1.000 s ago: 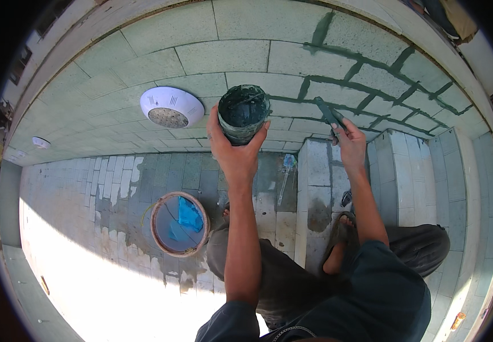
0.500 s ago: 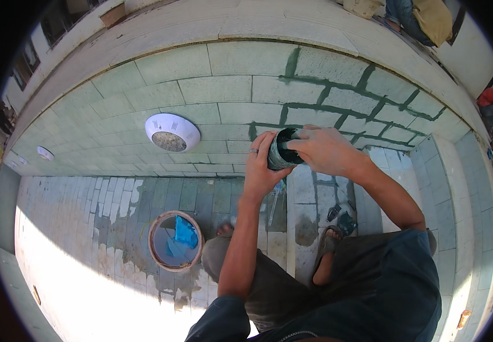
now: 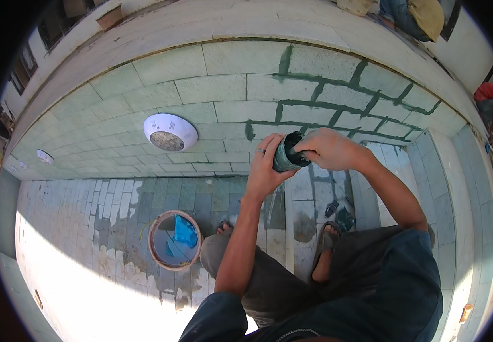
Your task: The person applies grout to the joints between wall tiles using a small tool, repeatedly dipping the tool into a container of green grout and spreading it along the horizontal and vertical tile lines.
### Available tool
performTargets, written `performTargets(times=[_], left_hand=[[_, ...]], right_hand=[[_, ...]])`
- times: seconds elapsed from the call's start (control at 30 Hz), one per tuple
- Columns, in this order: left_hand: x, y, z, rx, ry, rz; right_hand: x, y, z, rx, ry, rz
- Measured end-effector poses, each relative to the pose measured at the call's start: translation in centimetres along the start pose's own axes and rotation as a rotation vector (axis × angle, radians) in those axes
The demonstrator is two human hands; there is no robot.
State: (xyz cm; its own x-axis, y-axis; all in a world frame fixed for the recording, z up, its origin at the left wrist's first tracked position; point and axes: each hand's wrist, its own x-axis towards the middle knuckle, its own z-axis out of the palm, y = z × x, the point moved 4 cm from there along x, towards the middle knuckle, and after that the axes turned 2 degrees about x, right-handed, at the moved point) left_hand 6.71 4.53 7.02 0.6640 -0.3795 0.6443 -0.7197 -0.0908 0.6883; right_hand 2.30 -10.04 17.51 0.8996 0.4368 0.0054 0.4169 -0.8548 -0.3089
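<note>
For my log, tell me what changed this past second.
The left hand brought the cup rightward, tilting its mouth toward the right hand, which moved left to meet it. The tool is no longer clear. Left hand's hold, bucket, wall light: unchanged.

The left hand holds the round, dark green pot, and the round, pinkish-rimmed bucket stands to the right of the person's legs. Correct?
Not quite: the head view shows the round, pinkish-rimmed bucket to the left of the person's legs. The left hand does hold the round, dark green pot.
</note>
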Motion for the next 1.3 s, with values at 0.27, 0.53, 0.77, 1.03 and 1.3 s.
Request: performTargets(times=[0.27,0.53,0.77,1.03,1.3], left_hand=[[0.2,0.1,-0.6,0.021,0.061,-0.029],[0.1,-3.1,-3.1,-0.093,0.417,-0.352],[0.3,-4.3,-8.3,0.009,0.759,-0.355],[-1.0,-4.2,-12.1,-0.043,0.846,-0.366],[-1.0,-4.2,-11.2,-0.092,0.802,-0.387]], right_hand=[[-0.9,1.4,-0.9,0.186,0.157,-0.022],[-2.7,7.0,2.5,1.136,0.538,0.297],[1.2,13.4,18.7,2.087,0.862,0.187],[7.0,14.0,30.9,2.320,0.913,0.423],[8.3,13.3,33.8,2.177,1.094,0.559]])
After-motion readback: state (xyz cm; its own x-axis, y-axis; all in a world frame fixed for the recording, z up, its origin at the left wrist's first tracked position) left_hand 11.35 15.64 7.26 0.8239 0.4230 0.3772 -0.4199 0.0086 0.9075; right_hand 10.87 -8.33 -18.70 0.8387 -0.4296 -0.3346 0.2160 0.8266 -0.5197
